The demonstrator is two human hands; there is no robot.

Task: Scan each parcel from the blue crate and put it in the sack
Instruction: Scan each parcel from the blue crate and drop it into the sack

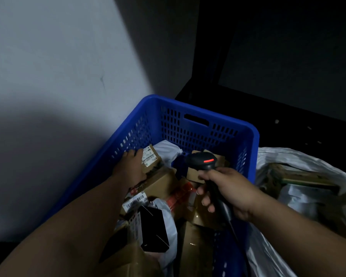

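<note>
Dim corner, pale wall (pixel 58 66) to left, dark panel behind. Blue crate (pixel 204 113) on floor against wall, abt half full of mixed parcels: brown cartons, white poly mailers, one black box (pixel 153 228) near front. White sack (pixel 272 158) just beside crate on right, mouth open, several parcels already inside.

Left hand (pixel 133 168) down in crate at far left, laid on small brown parcel (pixel 151 158) w/ white label facing up; thumb alongside label edge. Fingers mostly hidden behind the hand, so cannot tell if curled round the parcel or only resting on it. Parcel not lifted, lying among others.

Right hand (pixel 228 193) wrapped round handle of black scanner (pixel 203 160), red indicator lit, head pointing down into crate, cable trailing toward camera.

Risks, judged:
- Low light + label partly under thumb → poss. misread or no read.
- Scanner aimed over several labels (another barcode label (pixel 134 202) nearer front) → could log wrong parcel.
- Parcel wedged betw. neighbours → lift may drag or tip others.
- Cable across crate front → may snag on transfer to sack.
</note>
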